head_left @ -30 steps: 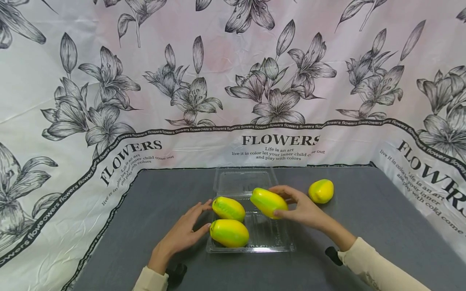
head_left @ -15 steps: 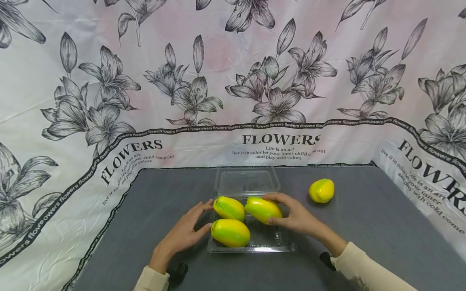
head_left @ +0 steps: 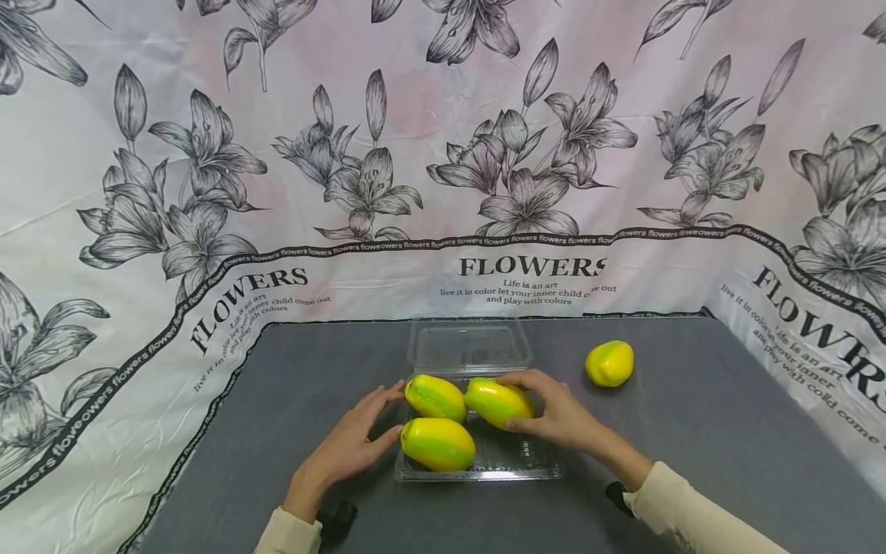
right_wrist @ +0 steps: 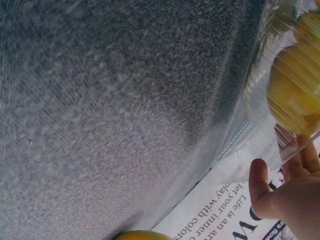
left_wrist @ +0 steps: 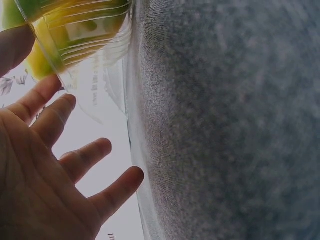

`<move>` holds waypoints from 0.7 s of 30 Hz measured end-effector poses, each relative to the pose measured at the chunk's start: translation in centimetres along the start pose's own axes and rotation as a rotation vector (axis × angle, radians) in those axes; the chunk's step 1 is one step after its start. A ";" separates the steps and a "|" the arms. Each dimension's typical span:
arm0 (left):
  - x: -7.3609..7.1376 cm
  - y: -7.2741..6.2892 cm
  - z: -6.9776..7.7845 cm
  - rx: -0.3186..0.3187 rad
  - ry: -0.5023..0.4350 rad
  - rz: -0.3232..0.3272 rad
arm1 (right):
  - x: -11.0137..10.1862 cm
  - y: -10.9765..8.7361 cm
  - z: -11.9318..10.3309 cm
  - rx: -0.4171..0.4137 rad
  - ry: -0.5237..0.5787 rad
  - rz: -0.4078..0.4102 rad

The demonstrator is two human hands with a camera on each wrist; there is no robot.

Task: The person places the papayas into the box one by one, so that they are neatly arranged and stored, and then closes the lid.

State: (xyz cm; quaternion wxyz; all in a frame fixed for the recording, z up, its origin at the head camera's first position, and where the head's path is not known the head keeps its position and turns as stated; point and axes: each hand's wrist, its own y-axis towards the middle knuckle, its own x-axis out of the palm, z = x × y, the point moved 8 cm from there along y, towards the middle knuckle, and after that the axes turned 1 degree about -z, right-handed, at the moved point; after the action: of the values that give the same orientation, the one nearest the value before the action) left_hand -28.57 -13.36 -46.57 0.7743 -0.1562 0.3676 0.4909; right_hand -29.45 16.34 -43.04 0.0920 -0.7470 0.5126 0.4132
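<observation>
A clear plastic clamshell box [head_left: 512, 471] lies on the table with its lid [head_left: 469, 343] folded back. Two yellow-green papayas sit in its left half, a rear papaya [head_left: 434, 398] and a front papaya [head_left: 439, 445]. My right hand [head_left: 564, 415] grips a third papaya [head_left: 500, 403] low in the back right of the box, thumb in front and fingers behind. At the box's left side is my left hand [head_left: 351, 432], its fingers spread and fingertips right at the rim, as the left wrist view also shows [left_wrist: 60, 165].
Another papaya [head_left: 609, 363] lies on the grey table [head_left: 692, 415] behind and right of the box. A flower-printed cloth [head_left: 388, 285] hangs along the table's back and sides.
My right hand has lowered the papaya leftward and down into the box, beside the rear left one. Over the last half second it barely moves. My left hand stays in place.
</observation>
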 end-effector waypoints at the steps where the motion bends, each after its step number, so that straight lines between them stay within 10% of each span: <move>1: 0.0 0.0 0.0 0.001 -0.001 0.000 | 0.0 0.0 0.0 -0.002 -0.006 0.003; 21: 0.0 -0.1 0.1 0.004 0.005 -0.001 | 0.1 0.1 -0.6 0.000 -0.002 0.002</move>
State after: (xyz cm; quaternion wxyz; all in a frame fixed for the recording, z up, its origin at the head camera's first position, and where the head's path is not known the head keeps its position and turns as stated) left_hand -28.44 -13.36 -46.56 0.7741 -0.1558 0.3704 0.4892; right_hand -29.18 15.87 -42.68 0.0919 -0.7461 0.5133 0.4140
